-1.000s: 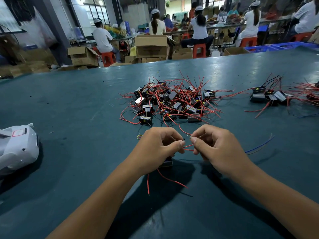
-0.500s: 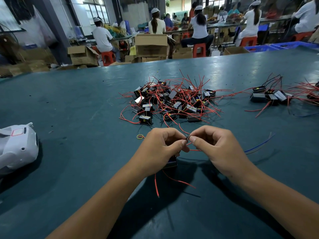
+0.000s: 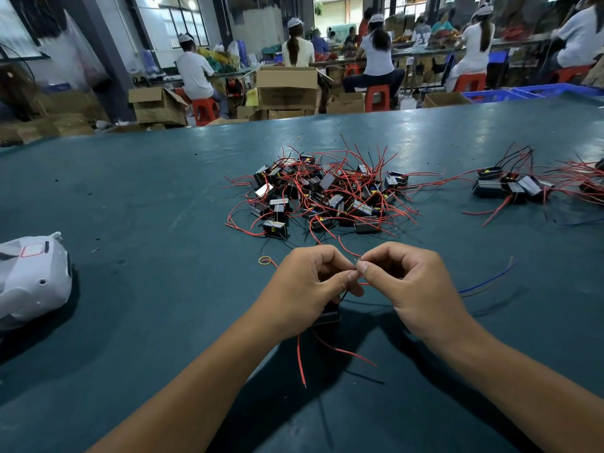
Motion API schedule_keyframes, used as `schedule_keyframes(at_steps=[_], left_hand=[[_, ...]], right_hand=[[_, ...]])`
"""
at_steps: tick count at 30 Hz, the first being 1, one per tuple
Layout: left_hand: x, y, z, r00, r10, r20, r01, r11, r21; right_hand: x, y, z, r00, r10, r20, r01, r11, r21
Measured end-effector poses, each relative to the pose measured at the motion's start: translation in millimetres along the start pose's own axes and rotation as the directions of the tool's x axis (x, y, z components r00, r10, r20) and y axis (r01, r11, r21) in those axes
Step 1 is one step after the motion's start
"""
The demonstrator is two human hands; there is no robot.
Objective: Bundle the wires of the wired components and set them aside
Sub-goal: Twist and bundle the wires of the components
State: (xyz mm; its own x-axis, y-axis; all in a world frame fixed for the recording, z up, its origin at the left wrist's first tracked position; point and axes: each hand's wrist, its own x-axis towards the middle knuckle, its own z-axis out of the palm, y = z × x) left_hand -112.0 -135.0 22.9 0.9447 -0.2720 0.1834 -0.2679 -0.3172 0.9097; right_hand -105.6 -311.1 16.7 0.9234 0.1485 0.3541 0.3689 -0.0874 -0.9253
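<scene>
My left hand (image 3: 305, 289) holds a small black wired component (image 3: 327, 317) just above the green table; two of its red wires (image 3: 340, 349) hang down toward me. My right hand (image 3: 411, 289) pinches the ends of that component's wires right against my left fingertips. A heap of black components with tangled red wires (image 3: 322, 194) lies beyond my hands in the middle of the table. A second, smaller group of components (image 3: 513, 188) sits at the far right.
A yellow rubber band (image 3: 265, 260) lies left of my left hand. Loose blue and grey wires (image 3: 487, 282) lie to the right. A white plastic shell (image 3: 31, 276) rests at the left edge. People sit at benches beyond the table, among cardboard boxes (image 3: 287, 86).
My fingertips have closed together on the wire ends, and both hands rose slightly. The hanging red wires have shifted a little under my left hand.
</scene>
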Motion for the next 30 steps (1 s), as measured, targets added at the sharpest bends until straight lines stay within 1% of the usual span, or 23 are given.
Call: schedule_keyframes(at_steps=[3,4,6,8,10,14,18,23,30], left_hand=[[-0.8,1.7,0.0,1.0,-0.018,-0.015,0.017,0.999,-0.036],[-0.8,2.5,-1.2,0.999,-0.009,-0.045,0.007,0.999,-0.042],[0.5,3.3,-5.1,0.991,0.039,-0.131,-0.038,0.999,0.006],[1.0,4.0,-8.3,0.986,0.052,-0.16,-0.051,0.999,0.013],[0.3,3.8,-9.2,0.992,0.027,-0.122,-0.032,0.999,-0.044],[-1.1,3.3,-10.2,0.995,0.005,-0.095,-0.012,0.997,-0.077],[-1.8,3.8,-10.8,0.998,0.016,-0.065,-0.018,0.999,-0.043],[0.5,0.9,-10.9,0.994,0.023,-0.108,-0.025,1.0,-0.014],[-0.2,1.9,-8.7,0.995,0.026,-0.093,-0.031,0.998,-0.052]], right_hand=[[-0.3,1.2,0.7,1.0,0.011,-0.017,-0.011,1.0,-0.015],[-0.5,1.7,0.9,1.0,0.011,-0.02,-0.011,1.0,-0.021],[-1.2,2.5,1.2,1.0,0.005,-0.018,-0.006,0.999,-0.049],[-1.9,3.3,1.5,1.0,0.0,-0.009,-0.001,0.997,-0.075],[-1.9,4.2,1.8,1.0,-0.003,-0.001,0.003,0.995,-0.096],[-1.1,5.1,1.9,1.0,-0.007,-0.004,0.006,0.993,-0.121],[-1.2,5.4,2.1,1.0,-0.013,0.01,0.014,0.991,-0.13],[-1.1,6.1,2.5,1.0,-0.022,0.01,0.023,0.994,-0.103],[-2.5,6.0,2.6,0.999,-0.03,0.03,0.033,0.993,-0.115]])
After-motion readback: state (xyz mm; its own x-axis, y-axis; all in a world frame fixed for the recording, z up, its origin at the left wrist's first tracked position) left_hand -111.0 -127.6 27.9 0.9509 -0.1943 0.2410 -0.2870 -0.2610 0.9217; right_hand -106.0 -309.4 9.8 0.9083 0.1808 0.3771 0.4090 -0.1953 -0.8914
